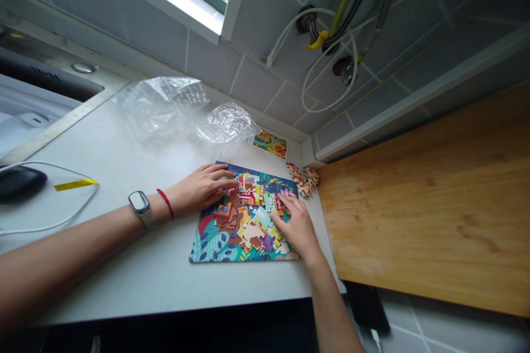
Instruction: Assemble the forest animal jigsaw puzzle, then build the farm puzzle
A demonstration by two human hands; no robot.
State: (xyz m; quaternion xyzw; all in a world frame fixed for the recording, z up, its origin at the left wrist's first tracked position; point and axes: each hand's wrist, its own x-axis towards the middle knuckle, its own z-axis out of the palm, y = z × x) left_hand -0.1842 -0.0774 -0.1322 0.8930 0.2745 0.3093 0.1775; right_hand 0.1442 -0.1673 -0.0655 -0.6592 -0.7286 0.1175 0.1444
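Observation:
A colourful jigsaw puzzle board (213, 240) lies flat on the white counter, with loose puzzle pieces (252, 233) scattered and partly overlapping on it. Stretched out over the board's upper left edge, my left hand (209, 186) has its fingertips near a block of joined pieces (248, 190). My right hand (298, 225) is over the board's right side, thumb apart from the fingers. Its fingertips touch the puzzle near small pieces at the upper right; I see nothing lifted. Part of the board's right side is hidden under this hand.
More puzzle pieces (304, 179) sit in a pile beyond the board's right corner. Behind the board are a picture card (271, 144) and crumpled clear plastic (227, 124). A wooden board (426, 198) borders the counter at right. A black mouse-like object (20, 183) and white cable (62, 168) lie left.

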